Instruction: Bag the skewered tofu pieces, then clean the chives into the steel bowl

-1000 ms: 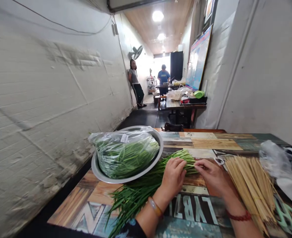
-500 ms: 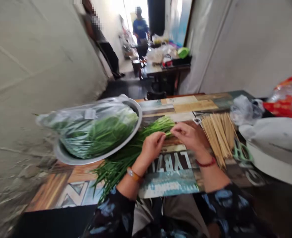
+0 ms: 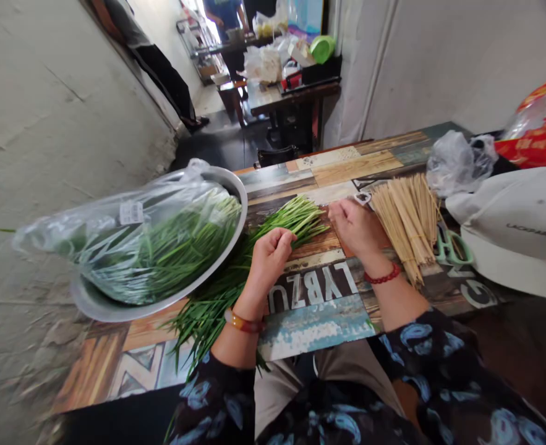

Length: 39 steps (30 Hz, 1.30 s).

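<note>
On the tabletop lies a pile of Chinese chives (image 3: 295,216), pale stem ends pointing away and green leaves trailing under my left forearm to the near edge. My left hand (image 3: 273,253) is closed over the near right side of the pile, thumb against the curled fingers; what it grips is hidden. My right hand (image 3: 355,225) is closed too, just right of the stem ends and apart from my left. Nothing can be made out between its fingers. Beside it, to the right, lies a bundle of bamboo skewers (image 3: 405,216).
At left, a metal basin (image 3: 242,213) holds a plastic bag of chives (image 3: 175,247). Green-handled scissors (image 3: 458,250), a crumpled clear bag (image 3: 460,161) and a white cap (image 3: 518,228) are at right. Two people stand beyond, near a cluttered table (image 3: 266,102).
My hands have drawn apart: they were close together, pinching at a chive stem. My left hand is further left, and the view has tilted down.
</note>
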Available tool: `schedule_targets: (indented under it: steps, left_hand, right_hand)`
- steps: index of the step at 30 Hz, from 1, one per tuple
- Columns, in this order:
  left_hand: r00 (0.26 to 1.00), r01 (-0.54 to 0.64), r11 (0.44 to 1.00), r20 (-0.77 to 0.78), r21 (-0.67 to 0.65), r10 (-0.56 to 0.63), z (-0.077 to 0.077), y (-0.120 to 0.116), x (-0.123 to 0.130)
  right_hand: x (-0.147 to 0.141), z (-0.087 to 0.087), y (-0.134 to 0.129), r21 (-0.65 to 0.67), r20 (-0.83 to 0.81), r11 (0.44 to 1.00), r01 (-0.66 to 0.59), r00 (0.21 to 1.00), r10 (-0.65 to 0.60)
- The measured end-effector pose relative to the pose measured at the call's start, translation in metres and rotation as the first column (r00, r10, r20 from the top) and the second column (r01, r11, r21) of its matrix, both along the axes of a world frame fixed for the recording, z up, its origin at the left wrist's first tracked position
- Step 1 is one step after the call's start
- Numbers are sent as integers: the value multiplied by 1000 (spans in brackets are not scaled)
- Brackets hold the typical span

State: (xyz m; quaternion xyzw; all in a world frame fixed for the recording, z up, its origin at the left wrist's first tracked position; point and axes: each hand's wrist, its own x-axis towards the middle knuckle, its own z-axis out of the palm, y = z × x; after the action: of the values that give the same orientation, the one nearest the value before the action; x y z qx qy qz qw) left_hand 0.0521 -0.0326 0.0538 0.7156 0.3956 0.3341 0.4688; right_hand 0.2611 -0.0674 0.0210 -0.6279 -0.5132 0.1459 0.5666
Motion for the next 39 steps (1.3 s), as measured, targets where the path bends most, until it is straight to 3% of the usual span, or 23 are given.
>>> schedule_targets:
  steps: [2,7,11,14,17,22,26,29,33,39]
  left_hand:
    - [1000,-11,1000,-15,-3,11,1,1,-1]
    - [999,19,1000,-42,19,-18,3,1,-1]
    - [993,59,996,-103,67,-52,5,-1,-2]
    - [991,75,993,-121,88,-64,6,-2,-1]
    - [987,128,990,-102,57,-122,7,-2,-1]
    - [985,152,988,-78,8,-151,9,-2,-2]
    - [981,137,972,-164,192,-106,5,-5,-2]
    - [965,121,933,-260,340,-31,-2,-8,-1]
    - [938,123,891,-346,438,40,-8,-13,0]
    - [935,26,848,-313,529,166,-3,-12,-6]
  right_hand:
    - [-1,1,1,-48,92,998,-52,994,56]
    - [-12,8,-3,66,-51,979,-195,979,198]
    - [-22,15,-6,76,103,935,-346,936,338]
    - [-23,18,-6,117,145,914,-388,917,371]
    - [-25,19,-7,129,47,907,-400,916,398]
    - [-38,17,-9,139,-331,916,-376,854,401]
    - [-42,8,-6,66,-587,964,-256,771,245]
    - [-41,0,-3,15,-595,989,-148,793,128]
    - [-39,-4,-1,-10,-576,997,-79,815,59]
    - [-17,-7,0,25,-711,997,71,702,-32]
